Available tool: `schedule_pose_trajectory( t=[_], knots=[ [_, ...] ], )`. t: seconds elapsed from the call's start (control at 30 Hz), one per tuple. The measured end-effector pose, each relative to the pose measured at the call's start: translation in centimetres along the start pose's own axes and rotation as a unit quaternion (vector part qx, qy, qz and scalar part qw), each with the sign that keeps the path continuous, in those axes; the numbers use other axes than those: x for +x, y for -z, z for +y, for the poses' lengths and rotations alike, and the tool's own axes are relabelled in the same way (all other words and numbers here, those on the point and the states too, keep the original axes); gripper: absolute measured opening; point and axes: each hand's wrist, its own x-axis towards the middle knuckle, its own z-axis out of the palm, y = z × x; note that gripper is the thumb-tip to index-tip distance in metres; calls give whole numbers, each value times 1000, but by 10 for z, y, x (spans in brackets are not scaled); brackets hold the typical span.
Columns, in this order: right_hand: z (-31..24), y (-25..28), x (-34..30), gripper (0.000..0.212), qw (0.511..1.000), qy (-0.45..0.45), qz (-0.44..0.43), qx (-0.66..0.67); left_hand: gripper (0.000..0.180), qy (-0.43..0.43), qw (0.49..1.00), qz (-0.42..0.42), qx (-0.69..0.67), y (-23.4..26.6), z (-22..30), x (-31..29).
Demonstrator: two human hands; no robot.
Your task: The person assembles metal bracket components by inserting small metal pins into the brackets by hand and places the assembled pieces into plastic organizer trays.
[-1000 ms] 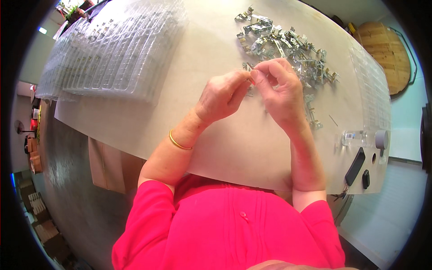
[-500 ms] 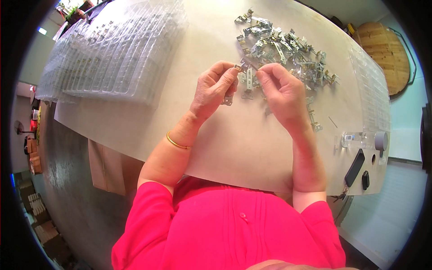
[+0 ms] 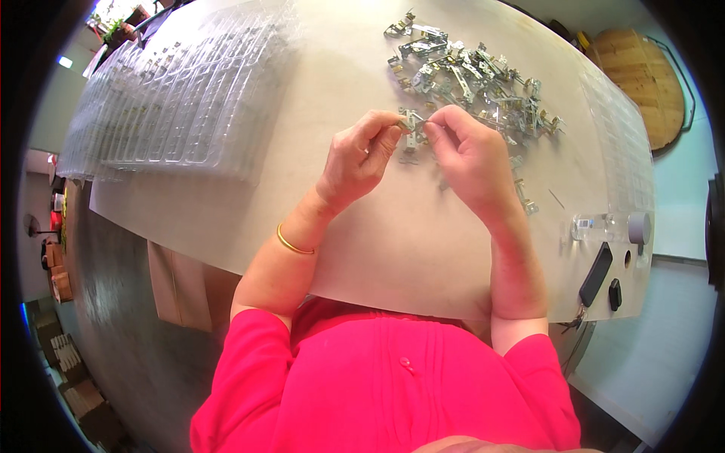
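Note:
Just below the metal pile, my left hand (image 3: pixel 361 158) is closed, thumb and forefinger pinching a small metal piece mostly hidden by the fingers. My right hand (image 3: pixel 472 151) faces it a short gap away, its fingertips pinched together. Something thin and metallic seems to reach from them toward the left fingertips; its shape is too small to make out. Behind the gap a flat silver metal bracket (image 3: pixel 411 140) with holes lies on the table. Beyond both hands spreads a loose pile of metal brackets (image 3: pixel 464 75), silver with some brassy parts.
Stacked clear plastic trays (image 3: pixel 181 113) holding small metal parts stand on the table (image 3: pixel 362 249) at left. Another clear tray (image 3: pixel 619 143) lies at right. Near it are a thin metal rod (image 3: pixel 556 198), a clear bottle (image 3: pixel 600 226), a black phone-like slab (image 3: pixel 596 275) and a small black object (image 3: pixel 615 294).
My left hand has turned, and the metal part that hung below its fingers no longer shows. The right hand stays pinched in nearly the same place. The view has shifted slightly.

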Motion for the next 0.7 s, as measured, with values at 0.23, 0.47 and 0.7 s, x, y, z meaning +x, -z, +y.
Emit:
schedule_pose_trajectory(
  t=[0.23,0.47,0.7],
  knots=[
    [7,-1,1,13,988,-37,-67,136,8,-13,1000,3,-2,-4,-4,-1],
    [18,11,13,20,946,-116,-167,253,10,11,998,-58,-27,-4,3,-3],
    [31,7,18,19,929,-121,-204,285,10,15,985,-148,-83,-4,5,-5]
  ],
)
